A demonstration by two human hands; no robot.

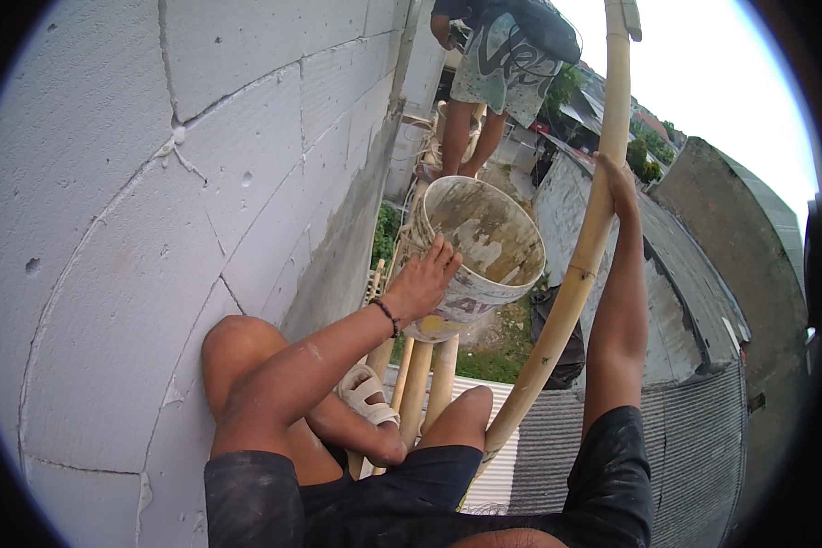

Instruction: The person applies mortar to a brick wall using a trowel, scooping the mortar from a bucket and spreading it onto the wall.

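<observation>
Bucket (479, 251) work, high on a bamboo scaffold: your left hand (422, 281) lies flat against the near side of a mortar-stained white plastic bucket, fingers (443, 256) spread up toward the rim, palm pressed to the wall. It is an open, steadying touch, not a closed grasp. Your right hand (615, 183) is wrapped shut around the slanting bamboo pole (575, 274) that rises to the upper right, and that arm is at full stretch.

The bucket sits just ahead of your knees, on or over the bundle of bamboo poles (420, 374) that forms the walkway; whether it rests fully on them cannot be told from here. It is tipped: its long axis, bottom to mouth, leans up and to the right, away from the block wall (155, 183), so the open mouth faces up toward you and shows a smeared, seemingly empty inside.

By the look of it, you are in the act of steadying or shifting the bucket along the scaffold. Any further shift calls for a firmer hold than a flat palm, at the rim or a handle, while your right hand anchors you on the pole. There is open air beside the walkway and a corrugated roof (694, 438) far below, so a slip would cost you the bucket.

Another person's legs (470, 137) stand farther along the scaffold, beyond the bucket.
</observation>
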